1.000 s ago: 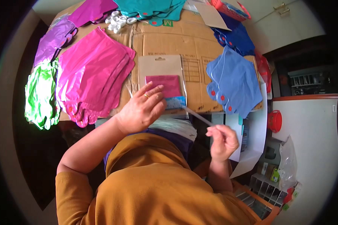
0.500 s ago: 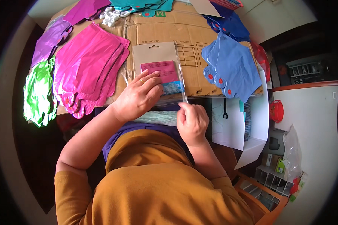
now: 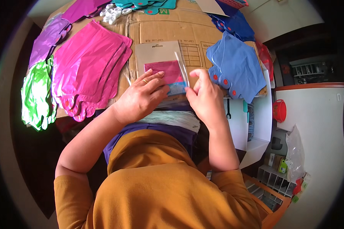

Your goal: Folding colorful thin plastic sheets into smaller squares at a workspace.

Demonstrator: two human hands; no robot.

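Note:
A flat clear plastic bag [image 3: 182, 65] lies on the cardboard, with a grey-beige hang card [image 3: 156, 49] and a pink-and-blue printed insert [image 3: 168, 72] inside it. My left hand [image 3: 143, 93] rests with its fingers stretched over the insert, a ring on one finger. At the bag's right side, my right hand [image 3: 204, 93] has its thumb at the edge film, the index finger bent above. That film stands up as a narrow, shiny strip. Its other fingers are hidden behind the hand.
Stacked pink foil balloons [image 3: 91, 65] lie left, beside green foil [image 3: 38, 91] and purple foil [image 3: 49, 38]. Light-blue foil balloons [image 3: 237, 65] sit right. White ribbon rolls [image 3: 112, 14] are at the back. A white open box [image 3: 262, 114] stands below the cardboard's right edge.
My right hand has moved up along the bag's right edge from its lower corner, and the edge film now lifts and slants inward. My left hand stays on the insert.

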